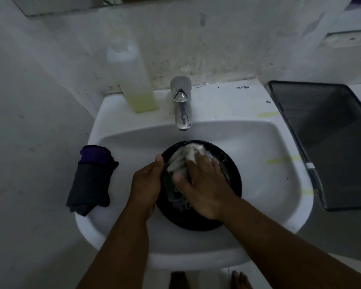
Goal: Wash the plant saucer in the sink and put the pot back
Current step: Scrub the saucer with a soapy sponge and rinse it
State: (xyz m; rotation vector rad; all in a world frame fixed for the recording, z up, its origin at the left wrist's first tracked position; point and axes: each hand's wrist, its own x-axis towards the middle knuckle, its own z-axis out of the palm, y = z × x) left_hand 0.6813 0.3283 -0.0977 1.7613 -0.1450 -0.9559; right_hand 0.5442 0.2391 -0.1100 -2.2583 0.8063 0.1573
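**Saucer in the basin, both hands on it**

You have the black plant saucer [233, 176] sitting inside the white sink [269, 147], below the chrome tap [182, 105] and a little left of the basin's middle. Your left hand [147, 184] grips the saucer's left rim, thumb lying up along the edge, fingers curled under and out of sight. Your right hand [204, 184] lies on the saucer's inner face with fingers spread and fairly straight, pressing down on a pale, sudsy cloth [188, 155] that bunches toward the far rim. Foam streaks the dark surface around your fingers.

On the sink's left ledge a rolled dark cloth with a purple end [92, 176] hangs half over the edge. A tall clear bottle [137, 80] with yellowish liquid at its bottom stands behind, left of the tap. To your right a dark rectangular bin [331, 142] stands beside the sink.
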